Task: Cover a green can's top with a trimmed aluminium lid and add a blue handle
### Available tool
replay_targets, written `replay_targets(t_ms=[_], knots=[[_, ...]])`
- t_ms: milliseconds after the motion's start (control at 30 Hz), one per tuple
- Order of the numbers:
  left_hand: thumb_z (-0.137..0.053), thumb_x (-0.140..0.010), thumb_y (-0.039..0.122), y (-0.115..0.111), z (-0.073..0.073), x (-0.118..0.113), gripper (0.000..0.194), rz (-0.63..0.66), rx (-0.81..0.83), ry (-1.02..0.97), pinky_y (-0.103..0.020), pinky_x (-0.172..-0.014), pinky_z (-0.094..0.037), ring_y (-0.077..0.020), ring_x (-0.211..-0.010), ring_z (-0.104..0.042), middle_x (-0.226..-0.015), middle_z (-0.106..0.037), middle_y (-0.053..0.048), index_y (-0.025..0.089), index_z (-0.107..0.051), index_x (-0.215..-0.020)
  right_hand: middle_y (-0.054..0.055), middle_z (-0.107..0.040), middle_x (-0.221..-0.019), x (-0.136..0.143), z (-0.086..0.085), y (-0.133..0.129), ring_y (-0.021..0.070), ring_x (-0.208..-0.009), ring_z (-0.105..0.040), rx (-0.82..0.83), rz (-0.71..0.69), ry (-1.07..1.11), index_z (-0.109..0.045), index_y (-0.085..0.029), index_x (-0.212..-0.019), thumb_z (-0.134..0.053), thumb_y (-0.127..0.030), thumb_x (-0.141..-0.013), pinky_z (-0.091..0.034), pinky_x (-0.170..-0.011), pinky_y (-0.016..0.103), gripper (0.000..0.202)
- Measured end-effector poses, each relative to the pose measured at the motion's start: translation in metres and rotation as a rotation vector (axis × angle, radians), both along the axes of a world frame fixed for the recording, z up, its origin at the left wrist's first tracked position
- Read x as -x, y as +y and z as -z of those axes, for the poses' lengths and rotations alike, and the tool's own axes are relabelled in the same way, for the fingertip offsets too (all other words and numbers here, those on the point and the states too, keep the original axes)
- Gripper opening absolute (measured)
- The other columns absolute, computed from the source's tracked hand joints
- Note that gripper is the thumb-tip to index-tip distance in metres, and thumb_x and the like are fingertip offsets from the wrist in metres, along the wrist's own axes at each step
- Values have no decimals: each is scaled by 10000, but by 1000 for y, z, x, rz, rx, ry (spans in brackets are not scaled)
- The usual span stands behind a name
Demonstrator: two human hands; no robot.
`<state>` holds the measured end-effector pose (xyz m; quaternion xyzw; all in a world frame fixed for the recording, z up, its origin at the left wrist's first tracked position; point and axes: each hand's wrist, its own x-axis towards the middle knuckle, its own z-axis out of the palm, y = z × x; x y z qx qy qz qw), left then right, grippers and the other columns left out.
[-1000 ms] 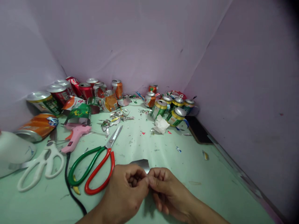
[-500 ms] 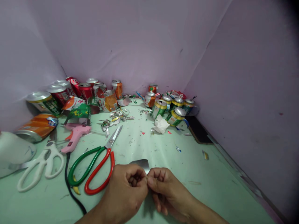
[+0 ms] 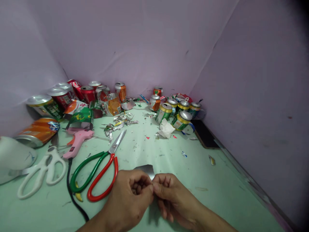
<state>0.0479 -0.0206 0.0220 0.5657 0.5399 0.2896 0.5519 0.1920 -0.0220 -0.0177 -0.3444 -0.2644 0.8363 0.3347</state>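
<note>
My left hand (image 3: 131, 195) and my right hand (image 3: 175, 198) meet low in the middle, closed in pinches with the fingertips touching. What sits between the fingertips is too small or hidden to make out. Right behind them shows a dark grey piece of thin sheet metal (image 3: 146, 169). Its near edge is covered by my left hand, and I cannot tell whether my fingers grip it. Left of my left hand lie large scissors (image 3: 113, 151) with one green and one red handle, blades pointing away.
Left are a pink glue gun (image 3: 78, 141) with a black cord, white-handled scissors (image 3: 51, 167), a white container (image 3: 16, 153) and an orange can (image 3: 40, 130). Drink cans (image 3: 88, 93) and cut can pieces (image 3: 79, 119) stand behind. Metal scraps, crumpled tissue (image 3: 166, 128) and a phone (image 3: 206, 135) lie farther off.
My left thumb and fingertips have shifted very slightly to the right against my right fingertips. Everything on the table stays where it was.
</note>
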Motion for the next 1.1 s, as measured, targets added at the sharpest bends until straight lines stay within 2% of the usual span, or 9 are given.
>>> replay_targets(t_ms=[433,700,900,1100], knots=[[-499,-596,201,2,4,0,80,-8,8,62,-173,-409,-276,-64,-442,-365,-450,-434,63,157,-526,-535,-44,-515,-354,1,1,-1,54,-256,-451,-6,20,-51,-555,-109,-616,-788,-399,-581,-284,-222,95,373],[-501,-615,215,1,3,-1,99,-2,33,-6,-173,-409,-293,-65,-433,-387,-442,-485,53,155,-539,-547,-45,-514,-348,1,0,0,42,-238,-416,8,-11,-2,-543,-115,-603,-760,-394,-626,-261,-213,90,354],[-499,-648,229,2,4,0,133,26,39,-55,-172,-406,-309,-65,-420,-413,-444,-510,47,154,-543,-548,4,-609,-480,0,0,1,31,-246,-447,45,-17,14,-543,-100,-598,-783,-384,-592,-285,-211,87,372],[-491,-646,211,1,2,2,137,21,58,-72,-172,-408,-299,-62,-426,-411,-451,-512,45,154,-532,-529,21,-645,-550,0,1,-1,36,-265,-482,27,12,22,-544,-100,-619,-772,-360,-618,-296,-218,87,347]])
